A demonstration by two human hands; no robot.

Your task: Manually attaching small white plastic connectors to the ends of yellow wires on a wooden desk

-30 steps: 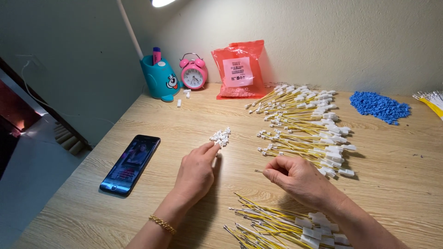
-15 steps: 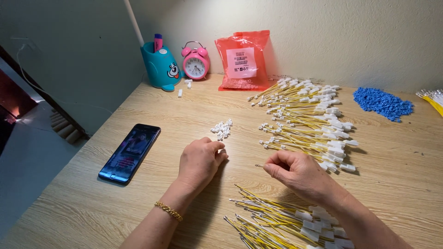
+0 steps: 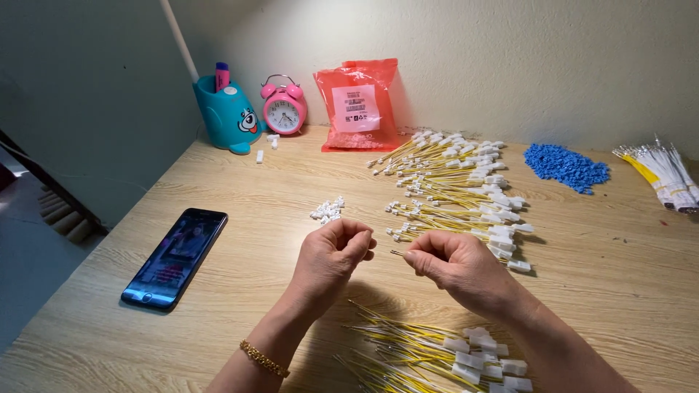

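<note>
Light wooden table (image 3: 597, 284) against pale wall, left hand (image 3: 331, 255) pinched closed, right hand (image 3: 455, 262) gripping thin wire (image 3: 397, 253)

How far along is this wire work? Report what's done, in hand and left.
Done, it seems: the fanned pile of yellow wires beyond the hands, with a white piece at each end. In hand: the right hand pinches a wire end toward the left hand, closed as if on a small part. Left: the near wire bundle with bare tips, and the small white connectors.
</note>
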